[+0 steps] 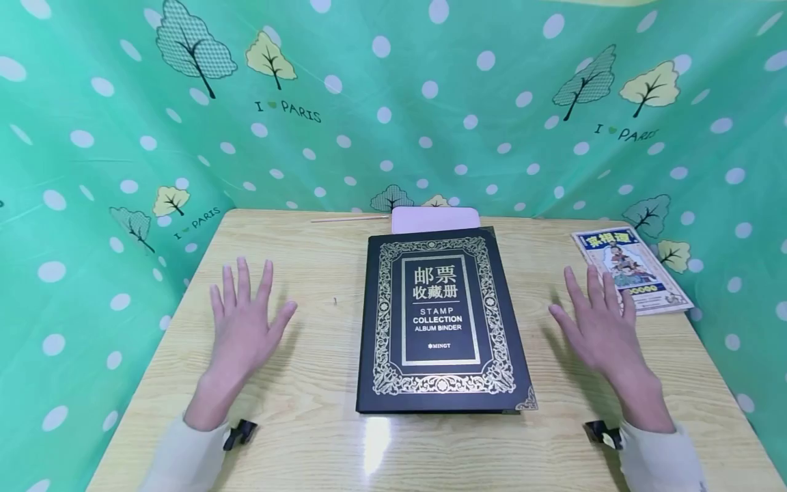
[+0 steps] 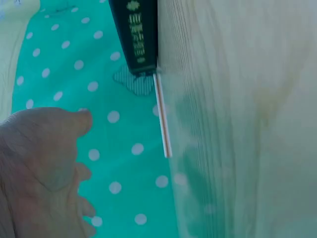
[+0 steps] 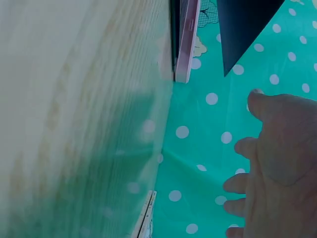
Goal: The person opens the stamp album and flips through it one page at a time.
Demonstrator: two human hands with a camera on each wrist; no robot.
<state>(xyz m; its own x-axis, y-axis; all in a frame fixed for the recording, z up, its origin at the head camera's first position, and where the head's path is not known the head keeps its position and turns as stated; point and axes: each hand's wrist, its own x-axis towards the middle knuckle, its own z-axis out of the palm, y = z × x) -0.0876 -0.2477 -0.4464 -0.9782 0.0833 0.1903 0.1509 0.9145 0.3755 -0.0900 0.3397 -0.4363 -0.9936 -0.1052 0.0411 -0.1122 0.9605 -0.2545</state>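
Observation:
A black stamp album binder with gold ornament and lettering lies closed in the middle of the wooden table. My left hand is held to its left, palm down with fingers spread and nothing in it. On the other side, my right hand is spread the same way, and its fingertips overlap the lower edge of a printed booklet in the head view. The left wrist view shows the binder's spine beyond the thumb. In the right wrist view, the dark cover appears past the right hand.
Behind the binder lies a pink flat case, partly covered by it. A thin stick extends left from the case along the table's back edge. Green polka-dot cloth hangs around the back and sides of the table.

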